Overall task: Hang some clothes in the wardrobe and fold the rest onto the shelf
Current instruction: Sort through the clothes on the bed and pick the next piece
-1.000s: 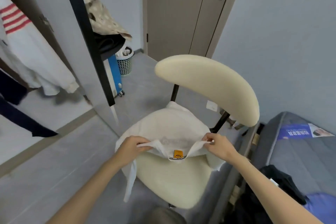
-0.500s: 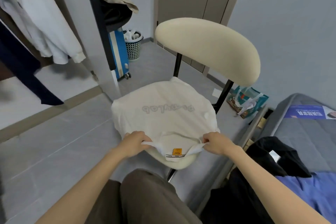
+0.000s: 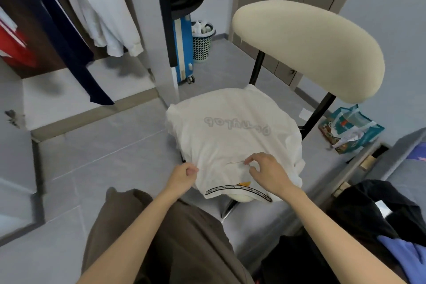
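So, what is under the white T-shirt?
The white T-shirt lies spread on the chair seat. Only a cream bit of the seat's front edge shows; the rest is covered.

A white T-shirt (image 3: 232, 136) is spread flat over the seat of a cream chair (image 3: 309, 46). Its left edge is pinched by the left hand (image 3: 183, 174). A fold of fabric near the collar is pinched by the right hand (image 3: 265, 172). Dark clothes (image 3: 368, 221) are piled to the right of the right hand.
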Tool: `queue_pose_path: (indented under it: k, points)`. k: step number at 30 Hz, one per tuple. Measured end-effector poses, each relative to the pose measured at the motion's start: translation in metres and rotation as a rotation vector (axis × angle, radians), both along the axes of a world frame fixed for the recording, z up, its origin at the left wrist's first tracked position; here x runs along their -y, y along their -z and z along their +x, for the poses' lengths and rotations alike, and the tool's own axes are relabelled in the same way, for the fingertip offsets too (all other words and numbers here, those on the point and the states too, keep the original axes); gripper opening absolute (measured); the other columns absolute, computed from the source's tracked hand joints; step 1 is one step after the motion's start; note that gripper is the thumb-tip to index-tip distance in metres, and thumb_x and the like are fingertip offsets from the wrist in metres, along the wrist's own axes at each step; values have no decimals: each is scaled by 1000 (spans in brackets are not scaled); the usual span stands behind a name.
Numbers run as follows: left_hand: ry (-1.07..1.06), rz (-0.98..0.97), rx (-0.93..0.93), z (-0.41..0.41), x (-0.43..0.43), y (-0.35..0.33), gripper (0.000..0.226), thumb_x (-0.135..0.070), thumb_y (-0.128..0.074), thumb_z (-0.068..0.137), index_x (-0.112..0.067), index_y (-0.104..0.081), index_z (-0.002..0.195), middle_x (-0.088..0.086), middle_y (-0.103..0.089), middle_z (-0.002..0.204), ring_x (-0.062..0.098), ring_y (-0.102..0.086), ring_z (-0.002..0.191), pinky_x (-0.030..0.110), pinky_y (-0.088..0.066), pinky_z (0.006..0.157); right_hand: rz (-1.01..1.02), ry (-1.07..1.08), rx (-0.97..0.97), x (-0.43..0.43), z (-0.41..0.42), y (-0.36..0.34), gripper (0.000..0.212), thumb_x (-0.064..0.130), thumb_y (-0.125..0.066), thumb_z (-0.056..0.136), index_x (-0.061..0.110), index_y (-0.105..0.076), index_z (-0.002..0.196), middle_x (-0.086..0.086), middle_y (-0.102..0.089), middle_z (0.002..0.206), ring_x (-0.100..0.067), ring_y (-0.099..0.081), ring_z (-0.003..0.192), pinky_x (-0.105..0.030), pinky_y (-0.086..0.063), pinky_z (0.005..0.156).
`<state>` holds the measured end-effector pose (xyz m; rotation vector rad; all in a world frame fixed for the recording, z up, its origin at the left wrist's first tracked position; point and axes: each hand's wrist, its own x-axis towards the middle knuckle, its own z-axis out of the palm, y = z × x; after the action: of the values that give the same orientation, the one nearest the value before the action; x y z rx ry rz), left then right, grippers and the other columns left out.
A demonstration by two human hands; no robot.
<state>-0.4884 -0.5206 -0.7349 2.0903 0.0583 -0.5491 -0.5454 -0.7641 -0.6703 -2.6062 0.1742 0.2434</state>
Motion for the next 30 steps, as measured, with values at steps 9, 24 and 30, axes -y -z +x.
queue_pose_path:
  k: [9,24,30]
  points:
    - [-654,-580,-624,12,-7,35,38,-25,-50,99,-13,-48,135,12,-51,131,24,-50,107,35,-41,95,83,-172,-15,-68,49,30,28,10,-50,92,22,-64,113,3,-60,121,-18,-50,114,-29,-39,96]
    - [-735,-1259,-836,47,-23,47,33,-31,-54,97,-5,-72,86,14,-73,82,23,-51,121,34,-59,66,-31,-57,60,-93,83,66,20,14,-56,88,27,-67,99,13,-61,74,-12,-55,72,-23,-35,65]
    - [-856,-1460,-536,55,-39,38,33,-32,-49,99,-7,-64,116,14,-71,111,28,-68,101,39,-55,81,-14,-65,70,-94,82,69,24,12,-58,82,30,-65,96,22,-54,68,6,-50,62,-6,-36,62]
